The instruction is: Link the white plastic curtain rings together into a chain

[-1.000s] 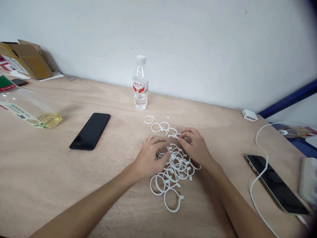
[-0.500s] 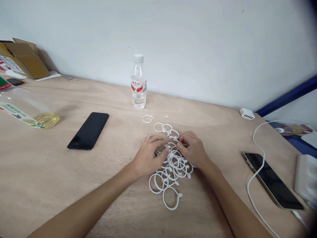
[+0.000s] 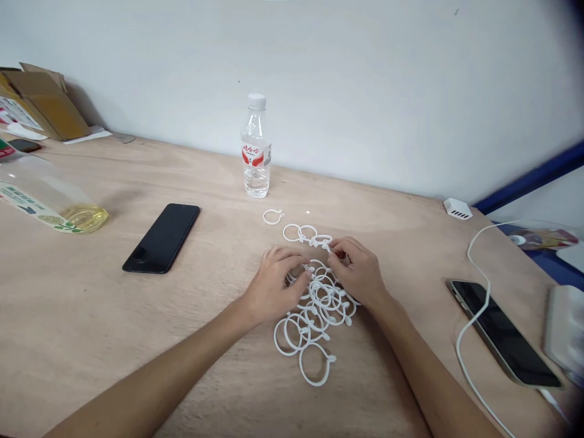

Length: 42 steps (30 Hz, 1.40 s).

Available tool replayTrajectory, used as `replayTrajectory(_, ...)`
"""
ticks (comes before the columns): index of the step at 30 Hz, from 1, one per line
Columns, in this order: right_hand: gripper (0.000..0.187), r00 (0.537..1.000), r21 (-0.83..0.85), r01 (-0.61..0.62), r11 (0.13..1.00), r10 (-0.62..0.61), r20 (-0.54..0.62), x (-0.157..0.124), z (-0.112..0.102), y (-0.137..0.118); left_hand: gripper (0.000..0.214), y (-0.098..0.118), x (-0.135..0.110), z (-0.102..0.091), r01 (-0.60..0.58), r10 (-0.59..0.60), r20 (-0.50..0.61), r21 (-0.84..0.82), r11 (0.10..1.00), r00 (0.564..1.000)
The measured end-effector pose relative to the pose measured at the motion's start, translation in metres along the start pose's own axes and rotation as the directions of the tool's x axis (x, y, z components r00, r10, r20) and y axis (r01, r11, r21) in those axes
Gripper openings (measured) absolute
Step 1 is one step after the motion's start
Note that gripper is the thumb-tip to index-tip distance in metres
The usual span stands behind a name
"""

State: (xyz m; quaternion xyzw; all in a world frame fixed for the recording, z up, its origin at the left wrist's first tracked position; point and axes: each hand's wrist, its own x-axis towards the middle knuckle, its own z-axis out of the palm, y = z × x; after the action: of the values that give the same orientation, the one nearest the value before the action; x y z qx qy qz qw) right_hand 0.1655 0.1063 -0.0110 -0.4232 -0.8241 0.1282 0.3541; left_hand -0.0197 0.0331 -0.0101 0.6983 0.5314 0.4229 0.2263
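White plastic rings (image 3: 314, 310), linked, your left hand (image 3: 274, 286) curled over them, your right hand (image 3: 353, 271) pinching one, clear water bottle (image 3: 256, 152) upper centre, yellow liquid (image 3: 84, 218) in a lying bottle (image 3: 41, 194) far left

Plastic rings (image 3: 322, 301) partly under both hands (image 3: 274, 286) (image 3: 353, 274), cardboard box (image 3: 41, 100) cut off left

Had a wide lane btwn the black phone (image 3: 161, 238) & plastic curtain rings (image 3: 319, 298), lower L of frame; water bottle (image 3: 256, 146) blocked top centre, charging cable (image 3: 457, 350) & 2nd phone (image 3: 504, 331) blocked R.
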Motion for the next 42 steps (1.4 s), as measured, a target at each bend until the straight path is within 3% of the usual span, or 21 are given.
replayTrajectory(16,0.012,0.986,0.029,-0.167,0.986,0.166,0.012,0.003,-0.001,0.002,0.019,-0.001,-0.001,0.001,-0.007,0.007,-0.017,-0.016,1.0,1.0)
replayTrajectory(19,0.012,0.967,0.035,-0.227,0.973,0.23,-0.111,0.005,-0.008,0.0,0.019,0.0,0.0,0.001,-0.01,0.009,-0.038,-0.026,1.0,0.999)
replayTrajectory(22,0.012,0.89,0.106,-0.321,0.941,0.338,-0.307,0.008,-0.019,-0.007,0.018,0.001,0.0,0.001,-0.011,0.01,-0.046,-0.035,0.999,0.999)
replayTrajectory(24,0.012,0.848,0.217,-0.348,0.912,0.405,-0.341,0.01,-0.025,-0.016,0.021,0.002,0.0,0.0,-0.002,0.0,-0.049,-0.048,0.999,0.999)
replayTrajectory(27,0.015,0.856,0.387,-0.347,0.854,0.458,-0.242,0.007,-0.028,-0.039,0.039,0.004,-0.001,-0.003,0.05,-0.054,-0.041,-0.104,0.993,0.998)
replayTrajectory(30,0.018,0.867,0.522,-0.437,0.732,0.498,0.027,-0.001,-0.022,-0.062,0.064,0.004,-0.003,-0.005,0.087,-0.094,-0.029,-0.196,0.977,0.995)
replayTrajectory(32,0.021,0.845,0.6,-0.515,0.612,0.477,0.239,-0.006,-0.018,-0.074,0.065,0.003,-0.003,-0.005,0.066,-0.076,-0.029,-0.244,0.967,0.997)
replayTrajectory(34,0.024,0.829,0.654,-0.55,0.52,0.437,0.349,-0.01,-0.015,-0.081,0.055,0.002,-0.003,-0.005,0.03,-0.043,-0.041,-0.274,0.961,0.998)
replayTrajectory(38,0.028,0.811,0.687,-0.577,0.442,0.41,0.417,-0.013,-0.012,-0.082,0.043,0.002,0.0,-0.005,0.03,-0.064,-0.094,-0.323,0.946,0.994)
replayTrajectory(42,0.027,0.802,0.647,-0.583,0.491,0.476,0.361,-0.015,-0.009,-0.076,0.037,0.003,0.002,-0.006,0.054,-0.097,-0.125,-0.312,0.948,0.987)
